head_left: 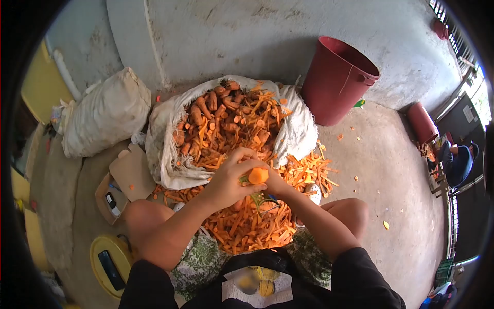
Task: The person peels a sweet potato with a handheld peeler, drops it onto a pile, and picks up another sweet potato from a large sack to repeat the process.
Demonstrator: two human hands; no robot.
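My left hand is closed around a carrot, whose bright orange cut end faces up toward me. Close against it, my right hand is bent inward, its fingers largely hidden behind the left hand and the carrot. A small blue bit shows just under the right hand; I cannot make out what it belongs to. Below both hands lies a heap of orange carrot strips between my legs. Beyond them, an opened white woven sack holds many whole brownish-orange carrots mixed with strips.
A tall dark-red bin stands behind the sack on the right. To the left are a full white sack, an open cardboard box and a yellow lid with a phone on it. Another person sits far right.
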